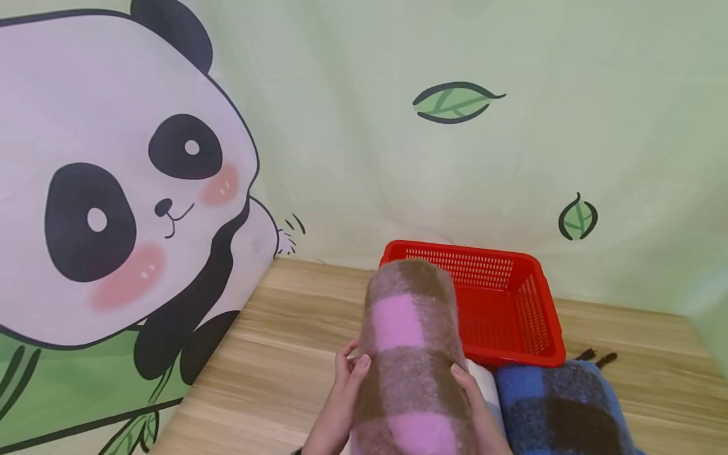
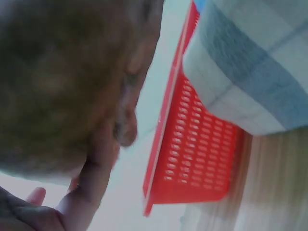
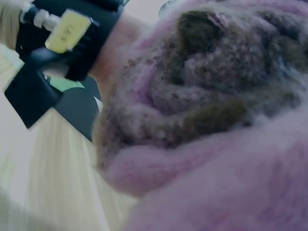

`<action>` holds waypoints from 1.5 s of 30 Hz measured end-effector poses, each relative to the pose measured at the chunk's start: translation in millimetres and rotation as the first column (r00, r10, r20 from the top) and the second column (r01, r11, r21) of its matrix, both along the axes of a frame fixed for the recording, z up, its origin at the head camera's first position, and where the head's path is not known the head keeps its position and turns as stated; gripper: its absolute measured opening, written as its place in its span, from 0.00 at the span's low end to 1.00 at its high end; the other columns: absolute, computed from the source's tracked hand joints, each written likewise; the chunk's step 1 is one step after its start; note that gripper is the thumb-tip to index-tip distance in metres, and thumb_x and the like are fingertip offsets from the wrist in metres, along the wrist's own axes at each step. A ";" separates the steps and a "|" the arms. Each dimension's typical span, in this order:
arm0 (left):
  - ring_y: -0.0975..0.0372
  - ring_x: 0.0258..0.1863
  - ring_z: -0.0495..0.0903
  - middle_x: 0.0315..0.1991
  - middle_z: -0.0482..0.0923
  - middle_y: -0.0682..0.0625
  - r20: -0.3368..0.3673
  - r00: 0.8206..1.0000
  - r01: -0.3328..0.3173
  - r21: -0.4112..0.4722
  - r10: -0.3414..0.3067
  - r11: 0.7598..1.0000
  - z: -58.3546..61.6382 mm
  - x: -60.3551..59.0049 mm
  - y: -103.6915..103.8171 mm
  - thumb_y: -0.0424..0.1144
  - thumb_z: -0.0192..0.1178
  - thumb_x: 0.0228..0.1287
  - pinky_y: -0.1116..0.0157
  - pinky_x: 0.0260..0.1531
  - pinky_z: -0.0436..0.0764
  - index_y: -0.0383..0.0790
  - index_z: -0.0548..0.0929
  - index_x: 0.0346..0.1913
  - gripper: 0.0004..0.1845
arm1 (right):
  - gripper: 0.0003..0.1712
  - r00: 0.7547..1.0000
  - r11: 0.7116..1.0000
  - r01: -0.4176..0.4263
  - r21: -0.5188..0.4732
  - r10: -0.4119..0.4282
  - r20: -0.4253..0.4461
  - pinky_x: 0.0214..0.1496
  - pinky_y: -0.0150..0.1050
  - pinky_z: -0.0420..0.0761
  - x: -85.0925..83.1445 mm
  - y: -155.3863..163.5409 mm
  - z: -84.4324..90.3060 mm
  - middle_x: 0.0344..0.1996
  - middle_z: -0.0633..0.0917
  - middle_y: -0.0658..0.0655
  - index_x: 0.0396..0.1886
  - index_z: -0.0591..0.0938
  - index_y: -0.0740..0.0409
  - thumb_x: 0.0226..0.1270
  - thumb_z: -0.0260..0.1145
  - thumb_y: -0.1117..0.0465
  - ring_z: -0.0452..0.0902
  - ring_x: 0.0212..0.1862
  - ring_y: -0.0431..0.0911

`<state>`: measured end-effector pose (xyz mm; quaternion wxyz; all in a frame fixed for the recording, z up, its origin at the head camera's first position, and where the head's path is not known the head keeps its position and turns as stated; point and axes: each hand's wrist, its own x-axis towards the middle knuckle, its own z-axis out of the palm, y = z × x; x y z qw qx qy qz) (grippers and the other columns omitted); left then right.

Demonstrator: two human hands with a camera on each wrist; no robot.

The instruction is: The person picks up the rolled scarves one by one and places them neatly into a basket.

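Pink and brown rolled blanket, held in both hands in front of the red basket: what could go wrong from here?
1. The pink and brown rolled blanket is gripped only at its sides by the left hand and right hand; the roll could loosen or unroll.
2. It looks about as long as the red basket, so an end may catch on the rim.
3. The light basket might slide on the wooden table if pushed.

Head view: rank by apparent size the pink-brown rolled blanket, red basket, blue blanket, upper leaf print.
1. pink-brown rolled blanket, though it is held nearest the camera, so it looks enlarged
2. red basket, partly hidden behind the roll
3. blue blanket, cut off by the frame edge, so its rank against the basket is unsure
4. upper leaf print
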<state>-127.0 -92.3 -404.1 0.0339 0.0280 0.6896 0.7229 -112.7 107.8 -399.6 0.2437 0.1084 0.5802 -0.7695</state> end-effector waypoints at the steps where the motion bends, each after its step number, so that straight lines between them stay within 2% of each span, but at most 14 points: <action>1: 0.56 0.51 0.66 0.50 0.64 0.37 0.048 0.999 -0.003 -0.020 0.004 1.000 25.2 11.2 3.5 0.45 0.40 0.72 0.59 0.51 0.66 0.28 0.50 0.62 0.27 | 0.50 0.998 0.999 0.046 0.006 -0.045 -0.041 0.57 0.47 0.65 -1.3 -0.1 1.5 0.64 0.60 0.66 0.72 0.43 0.64 0.65 0.39 0.32 0.64 0.56 0.50; 2: 0.53 0.55 0.64 0.54 0.63 0.36 0.086 0.996 0.007 -0.017 -0.006 1.000 36.4 16.5 5.0 0.44 0.39 0.73 0.56 0.54 0.63 0.30 0.49 0.63 0.26 | 0.47 0.994 0.996 0.088 0.016 -0.087 -0.069 0.57 0.47 0.64 -2.9 -0.4 3.2 0.64 0.60 0.65 0.71 0.45 0.63 0.67 0.40 0.33 0.63 0.57 0.50; 3: 0.49 0.57 0.62 0.57 0.60 0.34 0.086 0.996 0.031 -0.003 -0.030 1.000 34.8 16.8 4.3 0.45 0.38 0.73 0.52 0.55 0.62 0.34 0.47 0.64 0.26 | 0.46 0.990 0.993 0.117 0.009 -0.116 -0.082 0.58 0.47 0.63 -4.6 -0.2 5.1 0.65 0.57 0.63 0.72 0.45 0.61 0.67 0.41 0.34 0.61 0.59 0.51; 6: 0.46 0.59 0.60 0.61 0.57 0.33 0.060 0.996 0.064 0.063 -0.068 0.996 15.8 9.9 3.0 0.49 0.38 0.73 0.50 0.55 0.63 0.37 0.48 0.65 0.27 | 0.47 0.982 0.984 0.176 -0.025 -0.178 -0.067 0.61 0.51 0.59 -8.9 0.8 9.7 0.67 0.52 0.62 0.71 0.44 0.60 0.66 0.44 0.34 0.52 0.64 0.54; 9: 0.45 0.62 0.57 0.64 0.53 0.34 0.025 0.994 0.101 0.076 -0.103 0.992 1.9 3.5 2.6 0.51 0.38 0.72 0.49 0.56 0.60 0.39 0.49 0.67 0.28 | 0.51 0.988 0.980 0.155 -0.122 -0.153 0.022 0.62 0.52 0.56 -11.7 2.5 13.2 0.67 0.47 0.60 0.72 0.38 0.54 0.63 0.46 0.31 0.46 0.65 0.54; 11: 0.46 0.65 0.51 0.67 0.50 0.37 0.042 0.993 0.111 0.076 -0.114 0.991 4.2 3.0 3.8 0.52 0.38 0.72 0.47 0.59 0.55 0.40 0.50 0.69 0.29 | 0.50 0.990 0.975 0.140 -0.170 -0.139 0.018 0.62 0.50 0.56 -14.1 2.9 14.6 0.68 0.47 0.59 0.72 0.37 0.52 0.64 0.46 0.32 0.46 0.66 0.53; 14: 0.45 0.67 0.47 0.69 0.47 0.37 0.028 0.990 0.140 0.049 -0.141 0.989 8.5 1.3 4.3 0.51 0.38 0.73 0.44 0.61 0.49 0.39 0.48 0.71 0.31 | 0.48 0.994 0.969 0.111 -0.219 -0.113 0.000 0.64 0.51 0.53 -18.6 3.5 16.2 0.69 0.44 0.59 0.73 0.35 0.50 0.66 0.46 0.34 0.43 0.67 0.53; 17: 0.47 0.67 0.48 0.69 0.48 0.38 0.024 0.985 0.168 0.037 -0.169 0.985 14.3 -0.1 5.0 0.51 0.39 0.73 0.45 0.62 0.49 0.39 0.47 0.72 0.32 | 0.47 0.994 0.962 0.095 -0.257 -0.106 -0.029 0.67 0.53 0.47 -22.9 4.2 17.9 0.70 0.41 0.58 0.73 0.33 0.48 0.67 0.46 0.36 0.40 0.68 0.53; 21: 0.47 0.67 0.49 0.69 0.47 0.37 0.030 0.983 0.183 0.004 -0.183 0.983 20.0 -2.8 5.7 0.52 0.41 0.72 0.46 0.62 0.50 0.42 0.44 0.72 0.34 | 0.47 0.993 0.957 0.097 -0.274 -0.110 -0.035 0.67 0.53 0.48 -28.3 4.2 20.7 0.70 0.44 0.57 0.73 0.35 0.47 0.67 0.49 0.37 0.42 0.68 0.52; 28: 0.49 0.68 0.44 0.70 0.44 0.40 0.051 0.983 0.178 -0.041 -0.176 0.983 26.3 -13.2 7.8 0.56 0.43 0.69 0.45 0.63 0.47 0.48 0.44 0.73 0.36 | 0.43 0.986 0.961 0.126 -0.247 -0.148 -0.072 0.64 0.49 0.52 -37.5 4.5 24.2 0.66 0.50 0.55 0.72 0.42 0.48 0.67 0.51 0.40 0.47 0.65 0.51; 32: 0.49 0.69 0.43 0.71 0.42 0.42 0.077 0.980 0.186 -0.067 -0.181 0.980 28.1 -24.1 9.8 0.60 0.44 0.67 0.44 0.63 0.47 0.50 0.43 0.73 0.38 | 0.42 0.977 0.962 0.176 -0.209 -0.196 -0.079 0.64 0.50 0.52 -45.5 6.2 26.3 0.64 0.52 0.54 0.70 0.46 0.50 0.65 0.55 0.43 0.48 0.64 0.51; 38: 0.48 0.69 0.43 0.71 0.41 0.42 0.091 0.975 0.210 -0.080 -0.202 0.975 26.7 -43.3 13.2 0.61 0.44 0.66 0.42 0.62 0.48 0.49 0.42 0.73 0.39 | 0.40 0.965 0.961 0.223 -0.164 -0.242 -0.105 0.60 0.47 0.60 -57.3 5.9 25.5 0.60 0.60 0.55 0.67 0.52 0.54 0.64 0.60 0.46 0.56 0.60 0.50; 45: 0.50 0.68 0.47 0.71 0.43 0.44 0.084 0.971 0.230 -0.092 -0.222 0.969 22.0 -62.4 15.7 0.62 0.43 0.65 0.42 0.61 0.49 0.52 0.43 0.73 0.39 | 0.46 0.961 0.966 0.244 -0.082 -0.252 -0.110 0.61 0.50 0.58 -71.0 6.7 24.5 0.63 0.57 0.57 0.69 0.48 0.51 0.60 0.63 0.43 0.54 0.61 0.52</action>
